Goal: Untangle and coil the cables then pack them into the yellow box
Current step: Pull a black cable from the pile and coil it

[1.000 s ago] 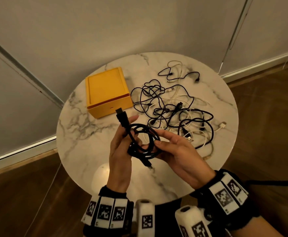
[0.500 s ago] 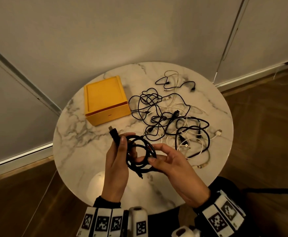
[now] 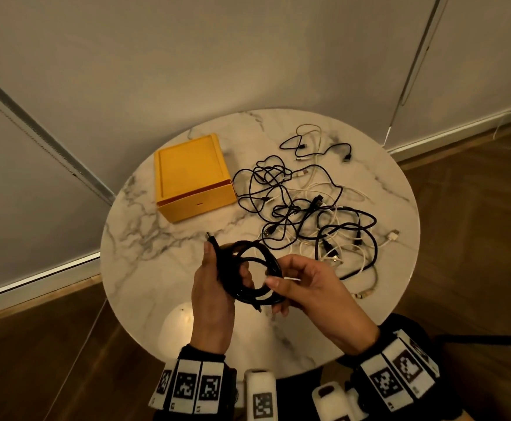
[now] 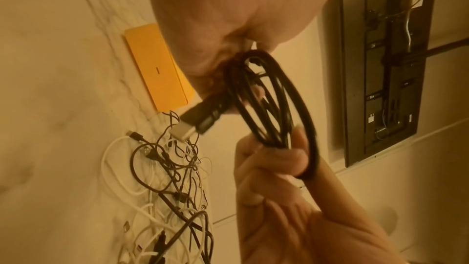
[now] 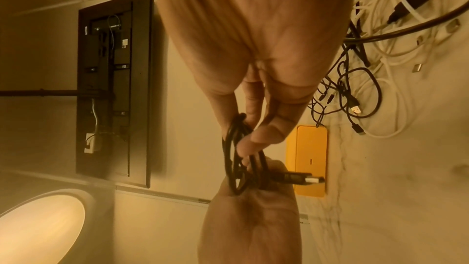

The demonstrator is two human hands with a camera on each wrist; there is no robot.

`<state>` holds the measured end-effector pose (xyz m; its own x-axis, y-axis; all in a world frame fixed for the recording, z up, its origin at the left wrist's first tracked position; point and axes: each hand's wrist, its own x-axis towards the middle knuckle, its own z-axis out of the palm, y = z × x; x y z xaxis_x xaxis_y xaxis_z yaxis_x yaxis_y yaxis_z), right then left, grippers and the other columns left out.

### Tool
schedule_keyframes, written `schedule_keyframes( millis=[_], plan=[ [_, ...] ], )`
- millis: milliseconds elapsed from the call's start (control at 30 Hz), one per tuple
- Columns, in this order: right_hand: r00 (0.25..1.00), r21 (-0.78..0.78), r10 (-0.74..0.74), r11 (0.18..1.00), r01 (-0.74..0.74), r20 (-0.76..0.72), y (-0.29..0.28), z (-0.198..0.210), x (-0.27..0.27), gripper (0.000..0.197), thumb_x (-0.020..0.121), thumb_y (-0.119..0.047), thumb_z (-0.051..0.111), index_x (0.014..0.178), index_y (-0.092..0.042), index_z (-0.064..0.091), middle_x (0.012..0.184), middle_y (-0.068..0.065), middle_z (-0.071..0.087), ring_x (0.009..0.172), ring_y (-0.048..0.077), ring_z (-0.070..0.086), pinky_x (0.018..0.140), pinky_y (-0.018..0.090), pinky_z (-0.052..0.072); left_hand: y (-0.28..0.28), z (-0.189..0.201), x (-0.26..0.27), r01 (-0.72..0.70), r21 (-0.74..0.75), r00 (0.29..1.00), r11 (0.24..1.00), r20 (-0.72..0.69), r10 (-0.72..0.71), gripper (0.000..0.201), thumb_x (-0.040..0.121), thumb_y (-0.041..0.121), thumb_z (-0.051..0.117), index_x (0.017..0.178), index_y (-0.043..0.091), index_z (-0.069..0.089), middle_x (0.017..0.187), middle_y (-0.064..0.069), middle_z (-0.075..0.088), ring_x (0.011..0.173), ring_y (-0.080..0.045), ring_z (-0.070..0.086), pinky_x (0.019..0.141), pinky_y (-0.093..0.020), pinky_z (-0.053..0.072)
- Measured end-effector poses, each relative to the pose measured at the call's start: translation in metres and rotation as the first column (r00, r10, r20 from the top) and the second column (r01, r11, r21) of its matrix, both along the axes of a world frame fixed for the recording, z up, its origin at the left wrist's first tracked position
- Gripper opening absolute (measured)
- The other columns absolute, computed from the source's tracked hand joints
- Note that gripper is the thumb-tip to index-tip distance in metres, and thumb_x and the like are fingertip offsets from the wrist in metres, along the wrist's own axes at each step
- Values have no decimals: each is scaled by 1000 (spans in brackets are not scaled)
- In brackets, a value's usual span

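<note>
Coiling state: a black cable [image 3: 254, 275] is held in several loops above the near part of the worktop [image 3: 145, 268], gripped from both sides.
Plug end: one connector [image 4: 195, 117] of the coiled cable is seen sticking out past the left hand, pointing toward the yellow box; its metal tip is bare.
Left hand: the left hand [image 3: 213, 296] is wrapped round the left side of the coil, fingers curled through the loops, thumb laid along the plug end.
Right hand: the right hand [image 3: 311, 294] is closed on the right side of the coil, the loops pinched between thumb and fingers [image 5: 256, 140].
Yellow box: the yellow box [image 3: 192, 177] is set on the far left part of the worktop, lid shut, well apart from the held coil.
Remaining cables: a tangle of black and white cables [image 3: 311, 214] is spread over the right half of the worktop, just beside the box at its left edge; a smaller loose group [image 3: 315, 144] lies beyond it toward the wall.
Surroundings: the round marble worktop is placed against pale wall panels [image 3: 217, 56], with wood flooring [image 3: 35, 360] around it.
</note>
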<state>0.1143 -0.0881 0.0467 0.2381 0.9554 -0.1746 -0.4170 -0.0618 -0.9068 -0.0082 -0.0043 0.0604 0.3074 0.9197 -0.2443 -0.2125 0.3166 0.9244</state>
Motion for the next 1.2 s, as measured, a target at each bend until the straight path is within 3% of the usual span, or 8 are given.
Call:
schedule_keyframes(
  millis=[100, 200, 367, 500, 633, 767, 1000, 1200],
  plan=[
    [999, 5, -23, 1000, 23, -41, 2, -2, 5, 23, 73, -16, 71, 89, -2, 64, 70, 4, 66, 50, 16, 59, 47, 21, 46, 3, -1, -3, 43, 5, 998, 999, -45, -43, 54, 101, 39, 32, 95, 0, 69, 65, -11, 62, 56, -22, 59, 60, -30, 52],
    [996, 19, -44, 999, 46, -77, 3, -4, 6, 18, 74, -16, 69, 87, -4, 64, 66, 3, 65, 49, 15, 54, 47, 21, 44, 3, -3, -3, 47, -75, 999, 996, 14, -46, 46, 100, 35, 38, 97, -1, 67, 65, -12, 62, 54, -21, 61, 56, -29, 53],
    [998, 51, -37, 998, 40, -60, 3, -7, 4, 15, 78, -12, 66, 90, -3, 62, 69, 1, 65, 52, 15, 54, 49, 23, 44, -2, -6, 3, -100, -174, 994, 980, 36, 107, 25, 97, 27, 49, 96, 4, 60, 66, -9, 69, 51, -18, 64, 50, -26, 54],
    [996, 29, -82, 996, 83, -32, 3, -15, 6, 8, 86, -1, 63, 94, -1, 61, 73, 5, 66, 55, 17, 57, 51, 25, 46, -1, -8, 5, -220, -88, 974, 972, 33, 223, 14, 97, 20, 53, 98, 6, 53, 83, -10, 73, 72, -28, 73, 58, -35, 59],
    [998, 23, -60, 998, 60, -38, 3, -16, 7, 20, 75, -12, 68, 91, -1, 61, 71, 8, 67, 54, 19, 61, 50, 24, 49, -3, -12, 3, -231, -18, 973, 973, 25, 231, 12, 100, 23, 46, 99, 11, 47, 80, -6, 73, 71, -34, 71, 63, -41, 60],
    [994, -6, -81, 997, 81, -76, 2, -18, 6, 26, 72, -13, 70, 90, 2, 60, 76, 13, 67, 54, 22, 64, 50, 25, 51, -4, -13, -2, -182, 59, 983, 982, 26, 180, 12, 99, 25, 45, 102, 13, 45, 95, -12, 73, 79, -37, 71, 69, -42, 59],
    [995, -130, -101, 987, 98, -21, 5, -36, 2, 27, 81, -2, 71, 99, 12, 56, 88, 26, 63, 55, 29, 67, 49, 31, 55, -1, -31, -14, 109, 168, 961, 980, -269, -61, 66, 70, 19, 83, 127, 26, 49, 112, -5, 68, 97, -21, 69, 80, -37, 57],
    [998, -160, -44, 986, 37, -45, 8, -46, -13, 19, 85, -5, 67, 101, 2, 61, 77, 15, 69, 51, 27, 65, 45, 28, 52, 0, -44, -34, 97, 136, 943, 986, -329, -47, 56, 83, 7, 70, 132, 25, 53, 102, -9, 71, 88, -23, 71, 67, -24, 55]
  ],
)
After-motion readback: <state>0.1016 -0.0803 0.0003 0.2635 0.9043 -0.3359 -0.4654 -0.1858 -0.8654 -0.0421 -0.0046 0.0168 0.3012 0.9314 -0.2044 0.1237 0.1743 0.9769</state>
